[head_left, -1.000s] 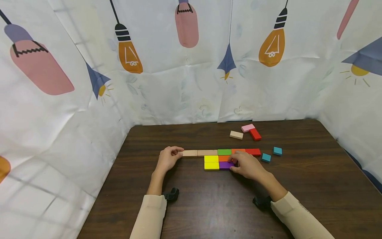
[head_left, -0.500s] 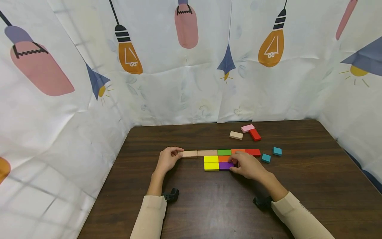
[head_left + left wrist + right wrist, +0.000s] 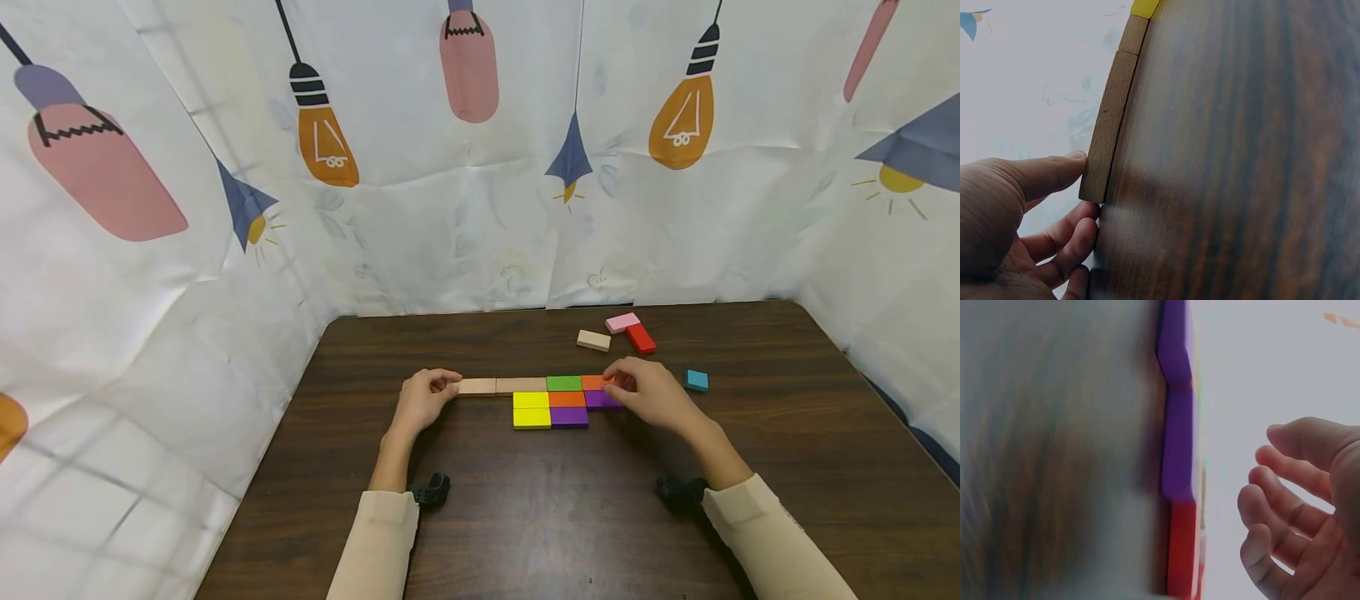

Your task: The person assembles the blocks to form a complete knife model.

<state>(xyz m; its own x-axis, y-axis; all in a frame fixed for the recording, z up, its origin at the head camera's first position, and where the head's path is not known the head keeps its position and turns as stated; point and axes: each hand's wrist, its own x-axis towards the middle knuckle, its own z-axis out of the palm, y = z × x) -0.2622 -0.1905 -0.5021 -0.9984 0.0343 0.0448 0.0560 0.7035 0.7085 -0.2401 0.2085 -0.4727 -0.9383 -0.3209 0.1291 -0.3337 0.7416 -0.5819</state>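
Note:
My left hand (image 3: 423, 402) pinches the left end of a plain wooden block (image 3: 477, 386). In the left wrist view its thumb touches one edge of that wooden block (image 3: 1110, 119), with other fingertips at the end. My right hand (image 3: 652, 393) hovers over the right part of the row, beside a purple block (image 3: 602, 400). In the right wrist view the right hand (image 3: 1300, 512) has its fingers apart and holds nothing. Green (image 3: 564, 383), orange (image 3: 566, 400), yellow (image 3: 531, 401) and another purple block (image 3: 570, 417) lie edge to edge. A red block (image 3: 1182, 550) adjoins the purple ones.
Behind the row lie a loose pale wooden block (image 3: 593, 340), a pink block (image 3: 622, 323) and a red block (image 3: 641, 338). A teal block (image 3: 697, 381) sits right of my right hand on the dark wooden table (image 3: 540, 517). A patterned curtain (image 3: 495, 225) surrounds the table.
My right hand has moved right and away from the front purple block. The purple block behind it now shows, while the hand hides the red end and one teal block. The left hand stays put.

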